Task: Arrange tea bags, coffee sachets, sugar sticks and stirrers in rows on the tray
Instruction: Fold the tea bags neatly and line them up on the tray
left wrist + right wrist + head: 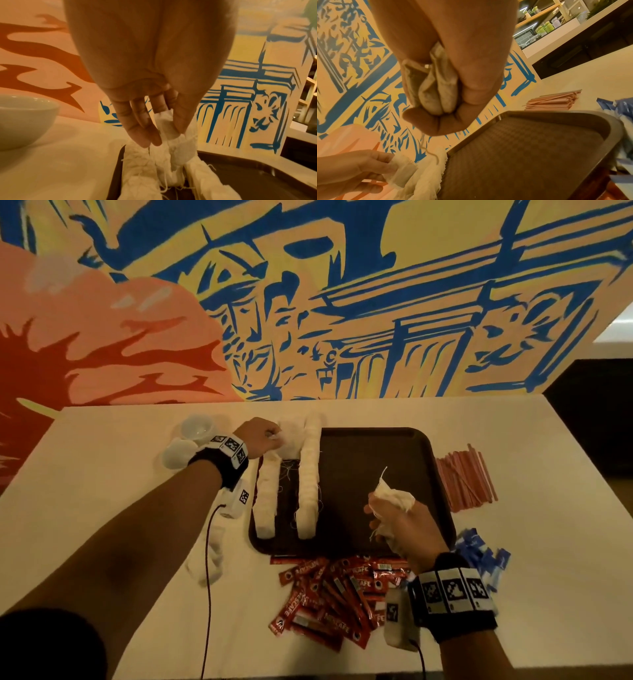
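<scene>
Hands on soft crumpled tea bags (435,86) over textured tray (530,148).

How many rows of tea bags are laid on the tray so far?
2. One row lies along the left edge of the tray; the second row runs beside it, just to its right.
</scene>
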Demonstrator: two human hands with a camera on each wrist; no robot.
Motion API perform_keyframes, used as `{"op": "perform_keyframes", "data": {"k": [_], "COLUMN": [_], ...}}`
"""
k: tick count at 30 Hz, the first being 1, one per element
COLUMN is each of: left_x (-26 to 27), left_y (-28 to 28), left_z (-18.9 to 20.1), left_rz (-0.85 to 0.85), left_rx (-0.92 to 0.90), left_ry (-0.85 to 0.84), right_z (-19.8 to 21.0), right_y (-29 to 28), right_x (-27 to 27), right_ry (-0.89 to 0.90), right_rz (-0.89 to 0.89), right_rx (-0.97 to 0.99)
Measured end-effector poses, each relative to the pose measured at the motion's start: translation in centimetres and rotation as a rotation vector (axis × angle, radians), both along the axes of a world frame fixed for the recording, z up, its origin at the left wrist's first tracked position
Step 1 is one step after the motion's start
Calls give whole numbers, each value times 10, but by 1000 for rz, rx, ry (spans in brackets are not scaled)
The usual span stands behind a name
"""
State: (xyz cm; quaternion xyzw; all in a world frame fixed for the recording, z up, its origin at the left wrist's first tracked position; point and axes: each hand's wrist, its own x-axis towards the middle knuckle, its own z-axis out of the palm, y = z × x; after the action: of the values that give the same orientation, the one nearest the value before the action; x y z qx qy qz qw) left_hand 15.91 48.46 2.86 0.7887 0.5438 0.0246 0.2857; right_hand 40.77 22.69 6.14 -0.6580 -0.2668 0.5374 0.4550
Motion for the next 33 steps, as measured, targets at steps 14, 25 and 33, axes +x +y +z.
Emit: {"op": "perform_keyframes", "data": {"k": [14, 25, 33], "left_x": [38, 42, 39], "left_y": [30, 37, 7], "left_z": [-20, -21, -29], "left_rz": [-229, -84, -190], "left_rx": [-17, 139, -10], "left_ry": [301, 267, 317], "right_z": [-18, -20, -18], "right_y": [12, 15, 11], "right_x": [2, 3, 1], "right_ry": [-22, -8, 14], "right_rz": [42, 46, 55], "right_rx": [-38, -13, 2]}}
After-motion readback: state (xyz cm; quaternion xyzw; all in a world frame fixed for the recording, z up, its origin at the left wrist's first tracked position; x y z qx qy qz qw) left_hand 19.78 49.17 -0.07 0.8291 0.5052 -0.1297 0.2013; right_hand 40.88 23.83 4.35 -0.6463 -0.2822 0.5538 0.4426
